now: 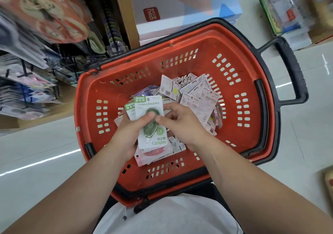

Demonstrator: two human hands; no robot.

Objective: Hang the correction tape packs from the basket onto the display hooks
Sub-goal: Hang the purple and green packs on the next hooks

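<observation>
Green correction tape packs are gripped in the left hand over the red basket, the front one pinched by the right hand. More loose packs are piled beneath. Crowded display hooks are seen at left, a white box beyond.

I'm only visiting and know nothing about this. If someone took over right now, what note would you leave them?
Left grip: the left hand holds a small stack of green Campus correction tape packs above the red basket.
Right grip: the right hand pinches the front pack of that stack.
Things: a pile of loose packs lies in the basket. The display hooks are to the left, blurred, with goods hanging on them.
Done: the picture does not show how many packs are hung.
Left: hang the held packs, then work through the pile.
</observation>
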